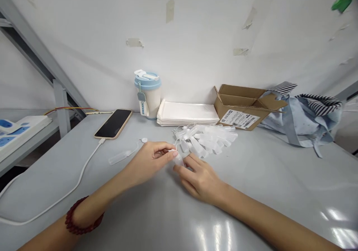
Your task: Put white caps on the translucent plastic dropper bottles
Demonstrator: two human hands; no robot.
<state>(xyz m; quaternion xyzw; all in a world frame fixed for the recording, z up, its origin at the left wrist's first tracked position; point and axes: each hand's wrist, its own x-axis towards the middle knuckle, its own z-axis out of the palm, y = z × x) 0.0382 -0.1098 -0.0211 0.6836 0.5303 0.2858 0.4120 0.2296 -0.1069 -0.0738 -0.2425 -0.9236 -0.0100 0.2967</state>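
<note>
Between my two hands, just in front of the pile, is a small translucent plastic tube (178,161). My left hand (155,156) pinches its upper end, where a thin white cord loops up. The fingers of my right hand (197,174) are closed round the tube's lower part. Right behind my fingers lies a heap of similar translucent tubes (208,139), some with thin cords. A single tube (119,158) with a cord and a small white round piece (144,140) lies left of my left hand. My fingers hide much of the held tube.
Behind the heap are a stack of white sheets or envelopes (187,113), an open cardboard box (240,109) and a blue-lidded cup (151,98). A charging phone (113,124) with a white cable lies left. A light blue cloth bag (302,120) is at right.
</note>
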